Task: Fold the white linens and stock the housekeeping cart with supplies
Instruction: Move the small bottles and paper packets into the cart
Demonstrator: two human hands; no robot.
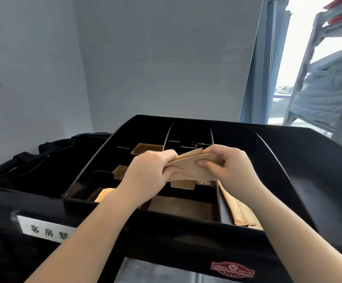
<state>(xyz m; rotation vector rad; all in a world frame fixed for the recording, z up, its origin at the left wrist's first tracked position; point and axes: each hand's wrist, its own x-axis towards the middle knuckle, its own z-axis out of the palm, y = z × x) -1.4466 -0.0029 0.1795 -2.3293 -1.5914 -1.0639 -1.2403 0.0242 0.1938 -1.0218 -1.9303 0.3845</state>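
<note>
The black top tray (186, 225) of the housekeeping cart fills the lower middle of the head view, split by dividers into several compartments. Above its middle, both hands hold a small stack of brown paper packets (192, 168). My left hand (149, 172) grips the stack's left end with curled fingers. My right hand (227, 166) pinches its right end, thumb on top. Similar brown packets (241, 211) lie in the compartment at the right, and brown boxes (145, 149) sit in the far-left compartments.
A black fabric bag (49, 158) hangs at the cart's left side. A white label with characters (47, 231) is on the cart's front. White walls stand behind. At the right, a metal rack (317, 94) holds white bedding beside a bright window.
</note>
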